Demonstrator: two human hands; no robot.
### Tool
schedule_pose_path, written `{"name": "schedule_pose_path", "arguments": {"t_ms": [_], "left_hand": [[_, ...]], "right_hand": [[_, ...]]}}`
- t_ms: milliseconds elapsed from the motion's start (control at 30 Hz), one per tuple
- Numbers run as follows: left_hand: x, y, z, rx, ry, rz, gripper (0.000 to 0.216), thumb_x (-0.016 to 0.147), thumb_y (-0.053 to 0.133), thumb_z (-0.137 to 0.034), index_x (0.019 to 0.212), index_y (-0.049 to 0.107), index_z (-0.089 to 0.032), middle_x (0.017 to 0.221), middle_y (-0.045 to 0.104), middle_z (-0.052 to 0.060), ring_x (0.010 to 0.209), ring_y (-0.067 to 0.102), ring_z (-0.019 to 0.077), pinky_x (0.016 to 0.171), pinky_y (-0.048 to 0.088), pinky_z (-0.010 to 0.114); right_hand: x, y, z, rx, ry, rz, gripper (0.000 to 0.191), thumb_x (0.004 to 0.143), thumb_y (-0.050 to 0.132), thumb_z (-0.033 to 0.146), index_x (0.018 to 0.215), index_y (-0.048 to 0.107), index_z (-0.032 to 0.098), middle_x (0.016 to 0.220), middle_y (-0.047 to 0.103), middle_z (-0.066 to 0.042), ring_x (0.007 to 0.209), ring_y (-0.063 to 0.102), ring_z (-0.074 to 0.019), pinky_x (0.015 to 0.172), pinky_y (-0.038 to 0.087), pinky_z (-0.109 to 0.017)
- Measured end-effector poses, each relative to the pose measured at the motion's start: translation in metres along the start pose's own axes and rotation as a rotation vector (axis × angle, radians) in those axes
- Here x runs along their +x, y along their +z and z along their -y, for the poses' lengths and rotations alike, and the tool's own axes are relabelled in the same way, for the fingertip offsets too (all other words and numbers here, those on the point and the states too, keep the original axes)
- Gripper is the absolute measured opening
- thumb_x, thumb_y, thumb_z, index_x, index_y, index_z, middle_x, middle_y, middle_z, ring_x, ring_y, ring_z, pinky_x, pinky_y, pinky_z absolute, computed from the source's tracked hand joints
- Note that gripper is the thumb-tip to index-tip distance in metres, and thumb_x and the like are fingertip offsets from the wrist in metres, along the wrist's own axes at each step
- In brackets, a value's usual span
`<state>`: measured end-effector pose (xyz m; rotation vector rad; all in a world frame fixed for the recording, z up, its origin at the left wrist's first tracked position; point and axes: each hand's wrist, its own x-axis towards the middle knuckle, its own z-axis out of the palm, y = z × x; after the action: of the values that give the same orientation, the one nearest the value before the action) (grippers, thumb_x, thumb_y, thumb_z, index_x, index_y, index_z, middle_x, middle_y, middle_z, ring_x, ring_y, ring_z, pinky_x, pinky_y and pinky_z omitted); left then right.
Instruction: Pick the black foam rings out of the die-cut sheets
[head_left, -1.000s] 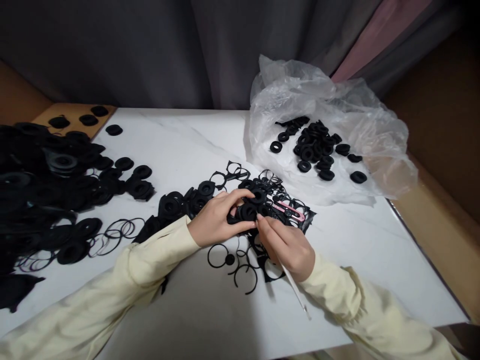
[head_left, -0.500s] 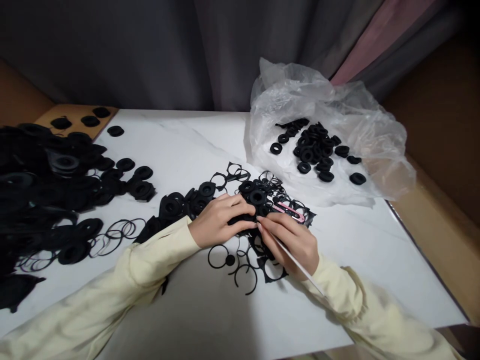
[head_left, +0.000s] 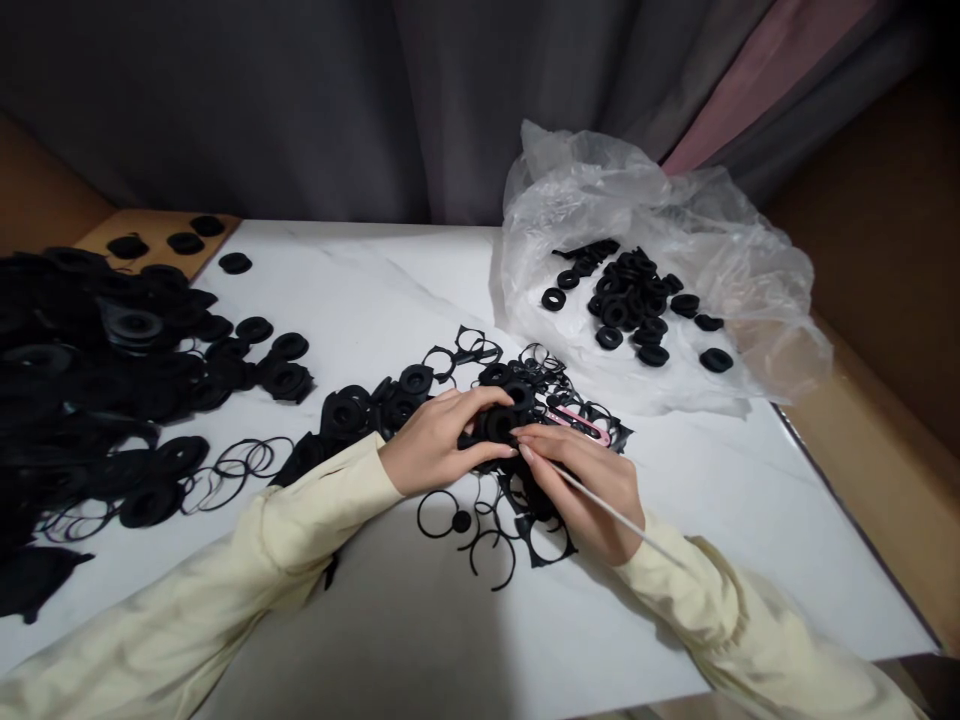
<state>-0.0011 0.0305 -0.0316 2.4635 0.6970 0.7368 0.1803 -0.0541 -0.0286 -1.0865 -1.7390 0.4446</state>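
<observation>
My left hand (head_left: 439, 440) curls its thumb and fingers around a black rubber ring (head_left: 499, 425) at the middle of the table. A thin white stick (head_left: 611, 512) is pinched in my right hand (head_left: 589, 485); its near end points back over the sleeve. The tip of the stick is by the ring's edge and is hidden by my fingers. Right behind my right hand lies a pink utility knife (head_left: 577, 425) on black scraps. Thin cut rings and trimmed square scraps (head_left: 551, 540) lie below and around both hands.
A heap of black rubber pieces (head_left: 90, 380) covers the table's left side. At the back right, an opened clear plastic bag (head_left: 750, 260) holds several black rings (head_left: 630, 290). Loose thin hoops (head_left: 236, 470) lie near my left forearm. A grey curtain (head_left: 300, 110) hangs behind.
My left thumb and fingers have spread further apart around the rubber ring, whose face now shows more. My right hand, with the stick, has shifted slightly to the right.
</observation>
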Motion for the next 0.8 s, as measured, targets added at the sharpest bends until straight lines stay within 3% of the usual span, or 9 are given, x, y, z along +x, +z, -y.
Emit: {"name": "schedule_pose_path", "arguments": {"t_ms": [100,200,433,600,800], "left_hand": [[0.0,0.0,0.0,0.012,-0.017,0.022,0.038,0.082,0.062,-0.035,0.114,0.051,-0.018,0.099,0.065,0.007,0.087,0.061,0.0189,0.077,0.048,0.033],[0.0,0.0,0.0,0.018,0.013,0.016,0.036,0.082,0.063,-0.035,0.111,0.054,-0.017,0.093,0.066,0.006,0.084,0.061,0.0184,0.077,0.048,0.033],[0.0,0.0,0.001,0.048,0.076,0.017,0.039,0.081,0.062,-0.04,0.109,0.055,-0.014,0.089,0.066,0.007,0.079,0.061,0.0183,0.073,0.049,0.032],[-0.001,0.0,0.002,0.116,0.135,0.016,0.03,0.088,0.053,-0.034,0.11,0.054,-0.014,0.087,0.064,0.007,0.077,0.059,0.0182,0.071,0.05,0.033],[-0.005,0.004,0.003,0.192,0.182,0.0,0.03,0.089,0.05,-0.032,0.112,0.054,-0.013,0.088,0.064,0.009,0.076,0.058,0.0188,0.07,0.05,0.034]], "right_hand": [[0.003,-0.003,0.004,0.149,0.315,-0.02,0.011,0.082,0.06,0.014,0.078,0.069,0.019,0.086,0.074,-0.004,0.081,0.07,-0.0167,0.076,0.057,-0.028],[0.008,-0.008,0.002,0.289,0.499,-0.001,0.009,0.078,0.065,0.019,0.07,0.07,0.021,0.081,0.074,-0.001,0.075,0.07,-0.0161,0.069,0.058,-0.026],[0.011,-0.016,-0.011,0.515,0.719,0.148,0.011,0.073,0.071,0.031,0.075,0.074,0.02,0.077,0.074,-0.004,0.074,0.068,-0.0183,0.074,0.054,-0.032],[0.011,-0.015,-0.014,0.833,0.811,0.187,0.009,0.071,0.073,0.027,0.072,0.072,0.019,0.078,0.073,-0.004,0.073,0.068,-0.017,0.078,0.054,-0.033],[0.013,-0.011,-0.003,1.072,0.883,0.265,0.01,0.069,0.074,0.025,0.066,0.07,0.017,0.072,0.072,-0.004,0.068,0.068,-0.0159,0.071,0.056,-0.031]]}}
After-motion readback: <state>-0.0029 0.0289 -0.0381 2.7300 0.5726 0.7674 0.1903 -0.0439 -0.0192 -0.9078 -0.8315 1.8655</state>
